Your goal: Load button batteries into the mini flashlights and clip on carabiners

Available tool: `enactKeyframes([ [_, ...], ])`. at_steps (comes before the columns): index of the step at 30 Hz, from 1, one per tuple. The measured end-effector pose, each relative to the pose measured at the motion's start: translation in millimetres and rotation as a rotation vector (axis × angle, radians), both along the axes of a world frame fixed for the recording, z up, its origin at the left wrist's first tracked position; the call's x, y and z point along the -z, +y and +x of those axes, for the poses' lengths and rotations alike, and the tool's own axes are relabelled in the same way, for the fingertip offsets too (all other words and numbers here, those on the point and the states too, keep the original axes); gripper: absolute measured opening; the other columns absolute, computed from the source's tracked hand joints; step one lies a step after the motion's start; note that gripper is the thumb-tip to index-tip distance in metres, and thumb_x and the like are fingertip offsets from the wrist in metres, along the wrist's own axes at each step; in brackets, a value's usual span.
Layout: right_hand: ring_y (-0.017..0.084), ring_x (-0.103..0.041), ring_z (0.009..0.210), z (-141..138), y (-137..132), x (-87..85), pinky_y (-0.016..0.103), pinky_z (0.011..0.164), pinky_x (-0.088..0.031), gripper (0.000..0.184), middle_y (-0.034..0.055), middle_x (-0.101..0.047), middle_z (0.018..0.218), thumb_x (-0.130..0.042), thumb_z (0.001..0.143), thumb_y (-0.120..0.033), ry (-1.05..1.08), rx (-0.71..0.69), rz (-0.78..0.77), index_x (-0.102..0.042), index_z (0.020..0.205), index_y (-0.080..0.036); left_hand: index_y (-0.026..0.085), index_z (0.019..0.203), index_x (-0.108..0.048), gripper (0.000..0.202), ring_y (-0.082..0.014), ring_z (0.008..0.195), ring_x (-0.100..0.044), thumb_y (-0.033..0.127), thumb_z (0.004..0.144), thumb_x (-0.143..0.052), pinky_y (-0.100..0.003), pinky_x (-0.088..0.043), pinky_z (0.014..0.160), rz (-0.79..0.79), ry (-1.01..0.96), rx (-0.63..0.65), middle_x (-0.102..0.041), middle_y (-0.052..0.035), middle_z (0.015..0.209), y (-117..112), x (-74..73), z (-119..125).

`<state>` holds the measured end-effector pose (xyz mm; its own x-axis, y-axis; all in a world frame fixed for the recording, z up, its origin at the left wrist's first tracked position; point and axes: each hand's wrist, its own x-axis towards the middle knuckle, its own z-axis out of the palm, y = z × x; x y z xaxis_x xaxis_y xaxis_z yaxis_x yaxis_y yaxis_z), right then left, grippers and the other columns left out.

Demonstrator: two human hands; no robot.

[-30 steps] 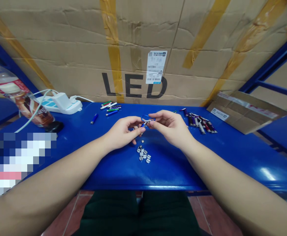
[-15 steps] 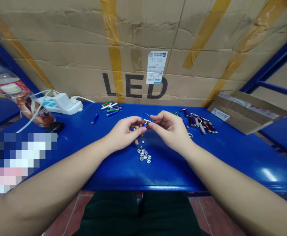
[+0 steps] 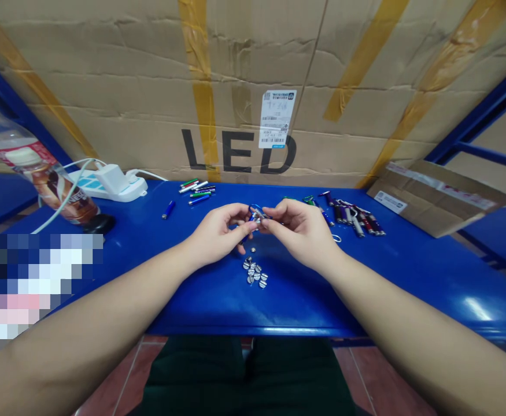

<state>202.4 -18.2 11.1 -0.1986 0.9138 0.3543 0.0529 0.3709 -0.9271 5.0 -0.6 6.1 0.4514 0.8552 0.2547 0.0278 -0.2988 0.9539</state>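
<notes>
- Above the blue workbench, the left hand and right hand meet, both pinching a small blue carabiner keychain between fingertips; fingers hide exactly which parts each grips.
- Just below the hands lie slotted metal discs.
- Off to the right, penlight keychains lie bunched together.

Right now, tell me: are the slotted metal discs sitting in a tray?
No, the slotted metal discs lie loose directly on the blue table.
</notes>
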Motion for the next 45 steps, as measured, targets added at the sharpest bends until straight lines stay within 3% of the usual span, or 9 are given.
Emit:
enactKeyframes([
  [7, 0.022, -0.076, 0.078, 1, -2, -3.0, 0.041, 0.081, -0.064, 0.028, 0.0022, -0.076, 0.079, -0.088, 0.071, -0.037, 0.028, -0.017, -0.089, -0.067, 0.078, -0.021, 0.013, 0.113, -0.065, 0.036, -0.0131, 0.066, -0.063, 0.038, 0.088, -0.073, -0.024, -0.060, 0.047, 0.123, 0.106, -0.090, -0.065, -0.0062, 0.095, 6, 1.0, -8],
  [14, 0.019, -0.076, 0.072, 11, 6, -9.3, 0.038, 0.076, -0.066, 0.039, 0.0030, -0.076, 0.076, -0.094, 0.065, -0.042, 0.155, -0.092, -0.253, -0.070, 0.086, -0.019, 0.015, 0.108, -0.070, 0.027, -0.0182, 0.087, -0.066, 0.037, 0.092, -0.070, -0.022, -0.053, 0.059, 0.423, 0.259, -0.153, -0.069, -0.0076, 0.098, 10, -3.3, -16],
  [18, 0.016, -0.070, 0.063, 18, 8, -13.3, 0.032, 0.065, -0.064, 0.037, 0.0007, -0.071, 0.070, -0.089, 0.072, -0.046, 0.041, -0.037, -0.204, -0.068, 0.087, -0.018, 0.017, 0.109, -0.073, 0.023, -0.0181, 0.091, -0.066, 0.035, 0.095, -0.068, -0.025, -0.053, 0.068, 0.544, 0.323, -0.138, -0.070, -0.0072, 0.100, 10, -5.7, -18],
  [22, 0.015, -0.069, 0.067, 19, 11, -11.0, 0.030, 0.065, -0.062, 0.039, -0.0010, -0.067, 0.071, -0.085, 0.077, -0.050, -0.041, -0.063, -0.153, -0.061, 0.084, -0.020, 0.018, 0.114, -0.072, 0.026, -0.0177, 0.090, -0.066, 0.036, 0.097, -0.066, -0.026, -0.053, 0.070, 0.552, 0.375, -0.067, -0.071, -0.0067, 0.101, 9, -5.6, -20],
  [27, 0.015, -0.069, 0.071, 19, 9, -12.7, 0.032, 0.071, -0.063, 0.044, 0.0006, -0.068, 0.078, -0.085, 0.078, -0.055, -0.058, -0.157, -0.107, -0.059, 0.086, -0.021, 0.020, 0.123, -0.067, 0.032, -0.0163, 0.085, -0.067, 0.038, 0.096, -0.067, -0.025, -0.053, 0.067, 0.417, 0.376, 0.053, -0.072, -0.0052, 0.100, 8, -3.3, -20],
  [33, 0.021, -0.074, 0.088, 49, 14, -28.2, 0.037, 0.077, -0.064, 0.043, 0.0050, -0.074, 0.095, -0.080, 0.082, -0.057, 0.002, -0.023, -0.015, -0.055, 0.092, -0.024, 0.019, 0.120, -0.068, 0.033, -0.0143, 0.077, -0.065, 0.035, 0.092, -0.070, -0.026, -0.054, 0.068, 0.421, 0.384, 0.051, -0.069, -0.0037, 0.093, 8, -2.9, -20],
  [37, 0.022, -0.073, 0.076, 89, 31, -34.8, 0.040, 0.070, -0.063, 0.033, 0.0044, -0.073, 0.089, -0.077, 0.086, -0.048, -0.115, 0.245, 0.034, -0.055, 0.097, -0.026, 0.018, 0.117, -0.070, 0.028, -0.0150, 0.079, -0.064, 0.033, 0.094, -0.066, -0.028, -0.055, 0.072, 0.453, 0.415, 0.041, -0.069, -0.0038, 0.091, 9, -5.4, -21],
  [42, 0.021, -0.072, 0.076, 138, 58, -28.8, 0.039, 0.069, -0.059, 0.007, 0.0066, -0.068, 0.084, -0.060, 0.095, -0.028, -0.216, 0.503, 0.001, -0.057, 0.100, -0.024, 0.020, 0.115, -0.072, 0.025, -0.0144, 0.076, -0.061, 0.035, 0.096, -0.063, -0.027, -0.053, 0.070, 0.454, 0.468, 0.063, -0.067, -0.0034, 0.090, 10, -7.2, -24],
  [45, 0.023, -0.070, 0.074, 157, 70, -19.3, 0.042, 0.067, -0.059, 0.009, 0.0064, -0.067, 0.083, -0.060, 0.093, -0.025, -0.292, 0.579, -0.063, -0.057, 0.101, -0.024, 0.020, 0.109, -0.074, 0.021, -0.0145, 0.076, -0.060, 0.033, 0.096, -0.063, -0.026, -0.051, 0.069, 0.458, 0.486, 0.074, -0.067, -0.0035, 0.088, 10, -7.6, -26],
])
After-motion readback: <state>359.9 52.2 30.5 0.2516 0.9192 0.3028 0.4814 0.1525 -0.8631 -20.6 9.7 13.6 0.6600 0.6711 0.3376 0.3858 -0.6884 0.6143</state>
